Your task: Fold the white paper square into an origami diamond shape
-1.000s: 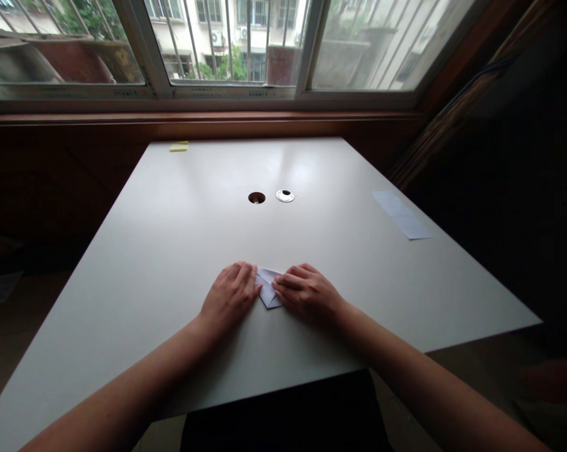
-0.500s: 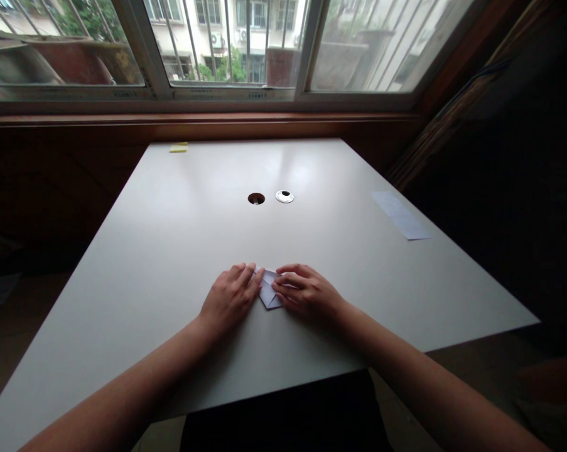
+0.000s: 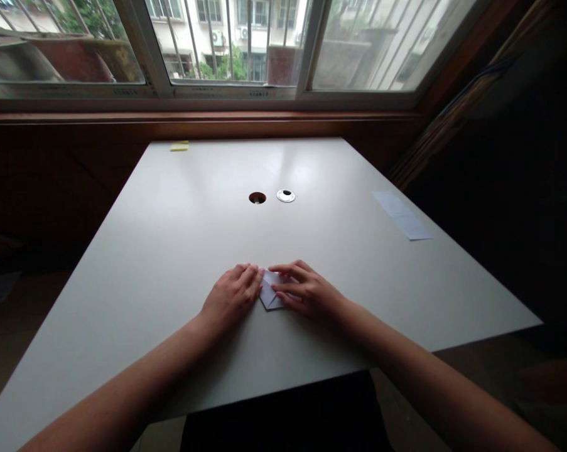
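Below a barred window (image 3: 231,44): white table (image 3: 170,232), far edge at the sill, filling most of the view. Both forearms reach over its near edge. Left hand (image 3: 232,290) palm down, fingers pressed together over the left edge of the folded paper; whether the thumb pinches it, cannot tell. Right hand (image 3: 311,290), fingers spread, tips over the paper's right part. Flat paper strip (image 3: 402,215) lies by the table's right edge. Folded paper (image 3: 267,295) on the table between the hands, partly covered, creases showing, lower corner toward the person. Farther back, pale round disc (image 3: 286,198), just right of a round hole (image 3: 257,198). Yellow slip (image 3: 179,146), far left corner.
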A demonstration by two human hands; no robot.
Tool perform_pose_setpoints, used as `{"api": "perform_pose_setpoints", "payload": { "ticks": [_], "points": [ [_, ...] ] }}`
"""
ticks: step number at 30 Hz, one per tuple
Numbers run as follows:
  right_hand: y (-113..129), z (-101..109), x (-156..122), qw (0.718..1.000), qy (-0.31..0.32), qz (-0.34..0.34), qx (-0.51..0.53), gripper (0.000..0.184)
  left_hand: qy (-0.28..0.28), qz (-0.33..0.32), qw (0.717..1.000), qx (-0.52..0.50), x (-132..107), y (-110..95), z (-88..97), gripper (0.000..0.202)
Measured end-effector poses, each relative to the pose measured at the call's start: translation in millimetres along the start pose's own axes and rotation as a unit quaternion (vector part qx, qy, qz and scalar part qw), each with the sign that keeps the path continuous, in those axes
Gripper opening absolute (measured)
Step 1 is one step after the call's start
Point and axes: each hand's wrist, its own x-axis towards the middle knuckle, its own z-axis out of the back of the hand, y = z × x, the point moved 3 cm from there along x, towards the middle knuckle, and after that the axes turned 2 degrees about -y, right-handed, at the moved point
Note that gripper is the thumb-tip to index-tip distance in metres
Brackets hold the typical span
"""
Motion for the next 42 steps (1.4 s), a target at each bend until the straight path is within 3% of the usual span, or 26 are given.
{"api": "perform_pose_setpoints", "payload": {
  "ticks": [9,14,21,33,42],
  "points": [
    [-24,-14,14,0.998,-0.013,-0.055,0.009,0.018,0.000,-0.006,1.000,-0.001,-1,1,-0.5,0.038],
    [-24,-15,17,0.999,0.017,-0.047,0.008,0.024,0.000,-0.003,1.000,-0.006,-1,1,-0.7,0.038],
    [-26,-18,13,0.994,0.012,-0.099,0.037,0.020,0.007,-0.010,1.000,0.002,-1,0,0.5,0.039],
    [-19,-14,17,0.999,0.011,-0.046,-0.020,0.021,0.000,-0.003,1.000,0.001,-1,0,0.4,0.037],
    [-23,-14,13,0.997,-0.022,-0.070,0.025,0.018,0.007,0.005,1.000,-0.007,-1,0,1.0,0.038]
  ]
}}
